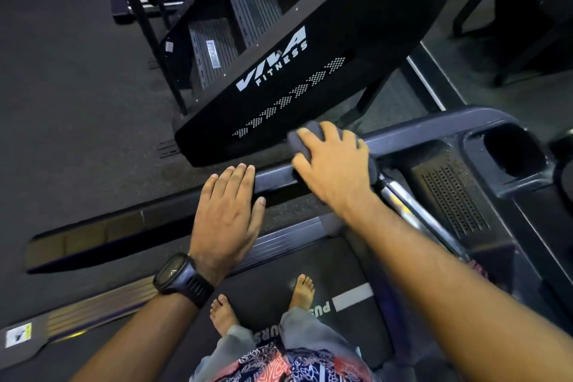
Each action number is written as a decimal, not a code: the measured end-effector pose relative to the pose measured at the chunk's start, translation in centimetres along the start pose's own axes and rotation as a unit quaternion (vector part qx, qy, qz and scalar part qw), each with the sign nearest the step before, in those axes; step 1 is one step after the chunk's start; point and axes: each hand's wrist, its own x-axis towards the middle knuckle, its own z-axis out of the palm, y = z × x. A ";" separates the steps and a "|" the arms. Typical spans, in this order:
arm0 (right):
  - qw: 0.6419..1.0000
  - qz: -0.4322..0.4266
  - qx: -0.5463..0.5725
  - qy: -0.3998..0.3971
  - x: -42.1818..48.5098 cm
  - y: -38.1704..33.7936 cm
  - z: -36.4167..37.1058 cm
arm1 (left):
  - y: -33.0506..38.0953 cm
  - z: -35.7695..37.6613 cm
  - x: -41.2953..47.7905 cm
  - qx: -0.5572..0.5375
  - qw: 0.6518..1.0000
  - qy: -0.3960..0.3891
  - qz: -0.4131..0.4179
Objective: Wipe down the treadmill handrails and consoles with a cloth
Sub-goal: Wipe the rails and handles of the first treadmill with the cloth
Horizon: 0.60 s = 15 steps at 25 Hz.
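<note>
At the far left, the handrail (124, 226) is running as a long dark bar toward the console. The left hand (228, 211), wearing a black watch (183, 277) at the wrist, is lying flat on the rail with its fingers straight and close together, seemingly steadying the person. Just to its right, a short bare stretch of rail apart, the right hand (333, 164) is pressing a dark grey cloth (305, 139) onto the rail, fingers spread over the bunched fabric. The cloth is sitting on top of the rail, near where it meets the console (449, 180). It is looking soft, light and limp, so it should fold around the bar easily; covering it with the whole palm, as here, should stop it sliding free. The rigid rail should take firm pressure. Farther right, the console's perforated panel and cup holder (514, 152) are appearing speckled, probably still awaiting wiping.
</note>
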 end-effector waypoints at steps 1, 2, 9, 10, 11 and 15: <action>0.999 0.025 -0.002 0.034 -1.1 0.0 0.6 | 0.1 0.0 0.0 -0.001 1.000 0.000 -0.002; 0.999 -0.001 0.001 0.042 -2.4 -1.4 1.0 | 0.1 0.1 0.0 0.001 1.000 0.000 -0.002; 0.999 0.027 -0.022 0.022 -0.1 1.2 0.2 | 0.8 0.3 0.6 -0.005 1.000 -0.009 0.002; 0.999 0.008 -0.022 0.046 -1.6 0.0 0.8 | 0.9 0.4 0.6 -0.006 1.000 -0.006 0.005; 0.998 -0.052 -0.015 0.035 -2.9 -1.7 1.1 | 0.9 0.5 0.7 -0.004 1.000 -0.006 0.011; 0.998 -0.066 -0.016 -0.005 0.7 0.2 0.0 | 1.0 0.6 1.1 -0.003 1.000 -0.007 0.020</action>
